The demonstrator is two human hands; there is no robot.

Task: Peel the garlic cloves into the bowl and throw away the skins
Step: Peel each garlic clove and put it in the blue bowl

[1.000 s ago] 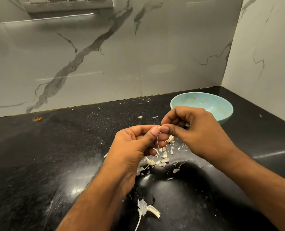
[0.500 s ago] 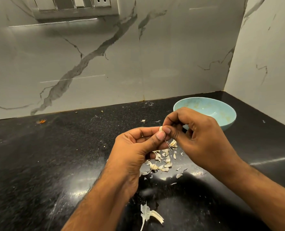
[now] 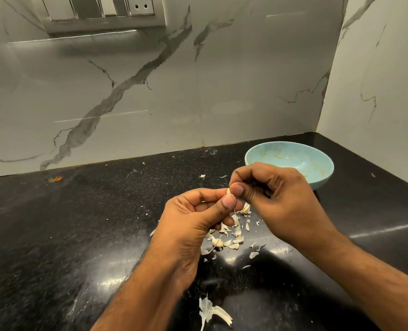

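A garlic clove (image 3: 228,191) is being pinched above the black counter (image 3: 78,235), with just a pale tip peeking out between the thumbs. It's being gripped by the left hand (image 3: 193,220), thumb pressed over curled fingers, while it's being nipped from the other side by the right hand (image 3: 277,194) with thumb and forefinger. A thin strand of skin (image 3: 234,212) is dangling under the pinch.

Handling-wise, the clove is probably being treated right: tiny, light, firm, likely a bit slick once bared, so a fingertip hold at the ends looks safest. The skin is papery and brittle, so it's best taken at a loose edge and pulled gently, otherwise it'll likely be shredded into flakes.

Plenty of flakes are already lying in a skin pile (image 3: 229,235) directly under the hands, plus a bigger husk (image 3: 212,311) nearer the camera. The blue bowl (image 3: 313,180) is sitting just behind the right hand; contents can't really be made out.
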